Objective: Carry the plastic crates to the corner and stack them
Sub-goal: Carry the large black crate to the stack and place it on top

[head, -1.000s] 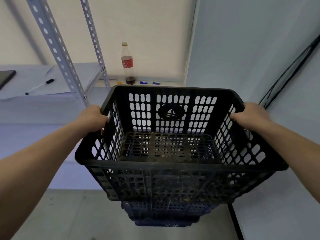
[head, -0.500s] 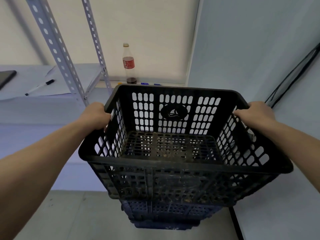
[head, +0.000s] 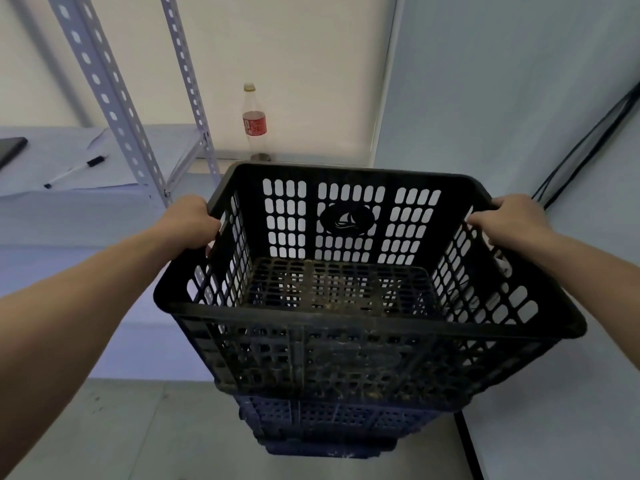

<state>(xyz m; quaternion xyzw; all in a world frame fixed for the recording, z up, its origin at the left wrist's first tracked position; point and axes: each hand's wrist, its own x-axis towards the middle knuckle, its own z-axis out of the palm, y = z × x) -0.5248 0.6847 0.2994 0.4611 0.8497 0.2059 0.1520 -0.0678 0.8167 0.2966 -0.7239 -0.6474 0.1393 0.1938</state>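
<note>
Since a second ago the black crate (head: pixel 363 271) sits further right and slightly lower in view, covering more of the bottle's base; grip unchanged. My left hand (head: pixel 188 221) is clamped on the crate's rim at 9 o'clock, my right hand (head: pixel 509 220) on the rim at 3 o'clock, both closed around it. Crate is empty, open side up, held directly over the blue crate stack (head: pixel 332 424) on the floor at 6 o'clock; can't tell if they're touching.

Markings: round embossed logo (head: pixel 348 220) on the crate's far wall, looks like a sailboat, no readable text. Bottle (head: pixel 254 121) at 12 o'clock has a red label, lettering too small to read.

Around: slotted metal shelving upright (head: pixel 104 91) at 10 o'clock, marker pen (head: pixel 74 169) on the shelf beside it, black cables (head: pixel 588 133) down the wall at 2 o'clock.
</note>
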